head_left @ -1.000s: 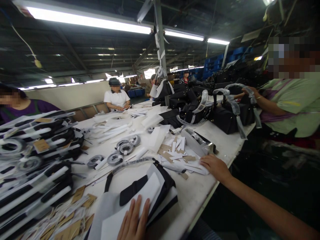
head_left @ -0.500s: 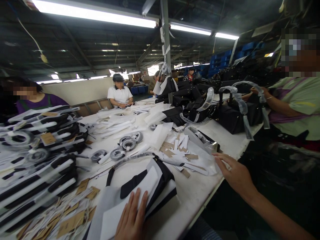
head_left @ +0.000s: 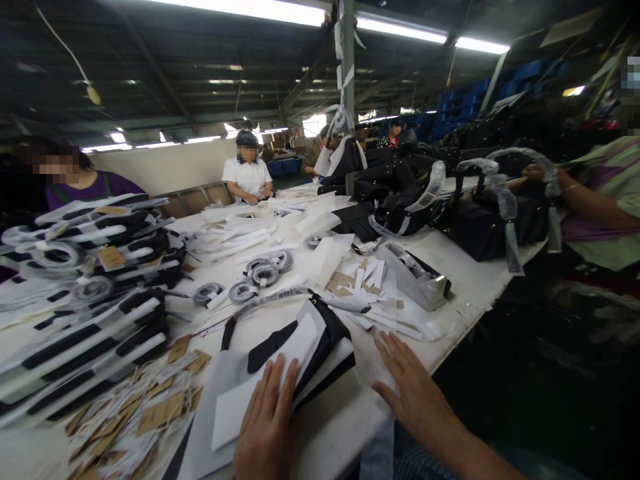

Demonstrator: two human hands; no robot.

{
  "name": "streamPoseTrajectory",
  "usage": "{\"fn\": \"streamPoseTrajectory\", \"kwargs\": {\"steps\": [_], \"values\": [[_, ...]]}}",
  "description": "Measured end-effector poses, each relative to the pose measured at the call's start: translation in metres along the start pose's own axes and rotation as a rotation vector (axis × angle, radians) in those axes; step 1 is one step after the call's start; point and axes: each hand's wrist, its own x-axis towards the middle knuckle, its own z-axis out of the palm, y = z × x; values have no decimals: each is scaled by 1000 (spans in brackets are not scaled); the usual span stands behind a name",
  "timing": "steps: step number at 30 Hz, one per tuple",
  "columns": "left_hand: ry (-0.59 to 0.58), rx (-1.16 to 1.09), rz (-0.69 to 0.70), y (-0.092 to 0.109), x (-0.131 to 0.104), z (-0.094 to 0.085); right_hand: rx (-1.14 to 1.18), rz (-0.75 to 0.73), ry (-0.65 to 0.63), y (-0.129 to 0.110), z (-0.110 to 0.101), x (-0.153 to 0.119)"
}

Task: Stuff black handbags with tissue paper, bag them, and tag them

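Pressing the left hand [head_left: 270,413] flat on a white sheet [head_left: 305,333], with fingers stretched side by side and not curled round anything. Beneath, thin tissue paper [head_left: 213,390] and a black bag [head_left: 339,327], lying at a slant on the near part of the white table [head_left: 325,430], with a plastic-wrapped handle [head_left: 273,297] looped out at the back. Cannot tell from here how far inside the bag the sheet goes, if at all. Holding the right hand [head_left: 413,387] apart from the bag, by the table edge, with fingers loosely extended, thumb well out and nothing visible in the palm; hard to say about contact with the tabletop. Apparently at the stage of steadying the paper against the bag, with the tissue spread out on the left and not yet folded round. Next, probably best to bring the free right hand in to the bag's side while keeping the left palm down, to stop the loose layers from slipping. Worth keeping clear of the clutter close by: paper scraps [head_left: 373,277] and plastic-wrapped coils [head_left: 263,273] beyond the bag, brown tags [head_left: 161,412] to the left, and a stack of bags [head_left: 113,330] behind those. Farther right, another black bag [head_left: 480,227], with a co-worker's hand [head_left: 534,172] near its wrapped handles.
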Motion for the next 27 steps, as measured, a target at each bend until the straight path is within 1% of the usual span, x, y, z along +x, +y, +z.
{"fn": "streamPoseTrajectory", "kwargs": {"steps": [2,4,5,7,8,9,10,11,13,15,17,20,22,23,24,26,27], "values": [[15,-34,-39,-4,1,-3,-51,-119,-45,-7,21,-8],[45,-72,-105,-7,3,-8,-13,-292,-135,-22,29,-15],[66,-87,-135,-8,5,-11,41,-404,-192,-31,28,-16],[102,-110,-180,-10,9,-16,200,-629,-324,-48,20,-11],[112,-116,-192,-11,11,-18,291,-703,-374,-55,15,-5],[114,-121,-200,-11,12,-19,374,-738,-397,-61,11,2],[110,-124,-201,-11,12,-19,436,-722,-386,-66,8,9],[107,-125,-199,-12,12,-19,470,-656,-337,-70,7,16],[97,-128,-191,-12,11,-18,469,-456,-188,-74,9,27],[94,-127,-185,-13,10,-18,412,-282,-88,-75,14,34],[101,-127,-186,-14,9,-18,342,-171,-60,-72,19,35],[120,-135,-180,-16,10,-20,199,-71,-60,-63,25,31],[127,-134,-177,-17,9,-20,120,-92,-104,-61,27,30],[132,-130,-175,-17,9,-20,116,-152,-151,-62,28,32],[135,-125,-171,-17,9,-19,147,-245,-215,-65,28,35],[138,-118,-167,-18,8,-18,288,-477,-362,-76,27,50],[133,-119,-168,-18,7,-18,356,-542,-383,-81,28,62]]}}
